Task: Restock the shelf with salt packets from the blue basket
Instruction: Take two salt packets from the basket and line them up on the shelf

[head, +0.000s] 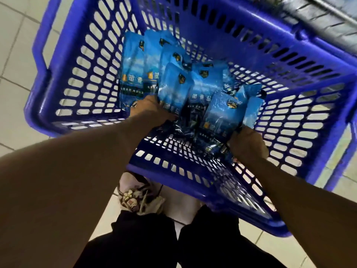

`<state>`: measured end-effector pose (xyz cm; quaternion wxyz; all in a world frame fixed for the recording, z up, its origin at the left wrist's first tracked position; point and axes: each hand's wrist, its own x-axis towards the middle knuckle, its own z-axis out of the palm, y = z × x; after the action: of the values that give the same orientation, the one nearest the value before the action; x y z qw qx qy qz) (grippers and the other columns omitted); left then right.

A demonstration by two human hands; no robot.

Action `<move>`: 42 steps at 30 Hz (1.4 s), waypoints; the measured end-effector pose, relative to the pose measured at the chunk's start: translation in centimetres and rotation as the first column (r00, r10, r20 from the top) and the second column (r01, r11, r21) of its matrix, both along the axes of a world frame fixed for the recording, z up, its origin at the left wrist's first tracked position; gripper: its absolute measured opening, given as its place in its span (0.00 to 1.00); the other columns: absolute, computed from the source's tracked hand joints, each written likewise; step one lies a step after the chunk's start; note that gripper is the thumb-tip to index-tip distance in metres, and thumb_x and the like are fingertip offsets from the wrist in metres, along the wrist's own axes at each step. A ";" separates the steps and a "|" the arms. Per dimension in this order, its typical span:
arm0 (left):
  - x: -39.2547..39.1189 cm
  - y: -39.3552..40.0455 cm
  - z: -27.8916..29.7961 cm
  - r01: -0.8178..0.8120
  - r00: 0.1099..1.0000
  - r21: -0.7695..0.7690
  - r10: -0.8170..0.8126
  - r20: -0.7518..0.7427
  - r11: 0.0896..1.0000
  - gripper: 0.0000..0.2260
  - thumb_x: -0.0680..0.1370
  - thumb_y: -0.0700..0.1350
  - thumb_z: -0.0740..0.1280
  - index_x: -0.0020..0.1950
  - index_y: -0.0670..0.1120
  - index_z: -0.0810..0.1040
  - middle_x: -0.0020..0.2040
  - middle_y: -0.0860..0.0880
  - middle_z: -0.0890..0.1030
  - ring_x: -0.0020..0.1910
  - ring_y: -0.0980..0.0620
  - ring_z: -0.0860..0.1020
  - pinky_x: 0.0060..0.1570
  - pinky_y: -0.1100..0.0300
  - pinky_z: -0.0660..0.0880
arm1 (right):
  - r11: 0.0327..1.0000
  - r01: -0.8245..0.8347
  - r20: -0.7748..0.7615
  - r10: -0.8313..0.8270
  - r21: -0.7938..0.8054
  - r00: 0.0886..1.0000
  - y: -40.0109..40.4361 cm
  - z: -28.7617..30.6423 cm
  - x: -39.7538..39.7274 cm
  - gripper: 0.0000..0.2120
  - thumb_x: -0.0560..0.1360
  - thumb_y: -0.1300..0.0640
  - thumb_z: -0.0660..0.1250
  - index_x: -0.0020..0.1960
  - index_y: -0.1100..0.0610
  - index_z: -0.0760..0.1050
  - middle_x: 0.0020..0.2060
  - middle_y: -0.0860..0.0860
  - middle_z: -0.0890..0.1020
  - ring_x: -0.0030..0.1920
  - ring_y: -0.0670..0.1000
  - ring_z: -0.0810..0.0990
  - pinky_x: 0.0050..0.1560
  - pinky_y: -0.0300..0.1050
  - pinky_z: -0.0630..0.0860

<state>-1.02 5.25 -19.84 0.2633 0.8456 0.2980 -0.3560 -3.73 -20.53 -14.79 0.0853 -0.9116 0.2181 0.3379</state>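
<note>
**Asker:** Head view looks straight down. Why are both hands inside the blue basket (63,78)?

**Answerer:** I'd say to gather stock for the shelf. The salt packets (174,88) lie in a loose, overlapping heap across the basket floor, bunched toward its middle and far-left side, so they have to be drawn out of the pile.

**Asker:** What does each grip have?

**Answerer:** The right hand (248,145) is curled around the lower end of a packet (220,115), near the basket's near-right wall, so the packet stands up and tilts away. The left hand (149,108) reaches into the heap's near-left edge, touching packets there. Its fingers are buried among them, so I cannot tell whether they have closed on anything.

**Asker:** And the shelf?

**Answerer:** A dark ribbed edge with a metal rail (328,10) shows at the top right; it may be the shelf, though motion blur leaves that unclear.

**Asker:** What carries the basket?

**Answerer:** A pale tiled floor (17,60) lies under and around it, but whether it rests there I cannot tell. A patterned shoe (135,198) and dark trousers (154,240) show just below its near rim.
</note>
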 end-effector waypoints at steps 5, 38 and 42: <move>0.4 -1.6 6.0 -0.191 0.978 -0.226 0.204 0.037 0.955 0.19 0.70 0.52 0.80 0.55 0.45 0.80 0.43 0.54 0.81 0.50 0.53 0.80 0.45 0.66 0.73 | 0.759 0.257 0.016 -0.332 0.599 0.943 1.7 6.7 -1.5 0.15 0.79 0.67 0.57 0.37 0.64 0.76 0.36 0.64 0.80 0.33 0.57 0.79 0.38 0.38 0.77; -7.1 -3.6 74.7 -0.380 0.835 -0.771 0.548 -0.048 0.511 0.20 0.73 0.38 0.73 0.66 0.41 0.79 0.53 0.46 0.87 0.50 0.47 0.86 0.51 0.50 0.83 | -0.241 0.491 -0.482 -0.750 0.837 0.453 -6.2 68.4 -11.0 0.23 0.70 0.59 0.70 0.64 0.58 0.76 0.49 0.54 0.86 0.45 0.52 0.86 0.44 0.49 0.84; -6.4 -5.4 78.7 -0.312 0.893 -0.777 0.448 -0.043 0.548 0.29 0.67 0.41 0.76 0.68 0.42 0.78 0.61 0.41 0.84 0.61 0.38 0.82 0.64 0.41 0.76 | -0.178 0.422 -0.373 -0.816 0.889 0.442 -9.6 73.7 -13.8 0.24 0.72 0.61 0.71 0.68 0.59 0.75 0.62 0.62 0.82 0.58 0.64 0.82 0.55 0.62 0.81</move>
<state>-7.40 -0.10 58.81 0.6898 0.5933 0.2724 -0.3130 -17.55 -30.16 58.92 0.7891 -0.4623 0.3799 0.1388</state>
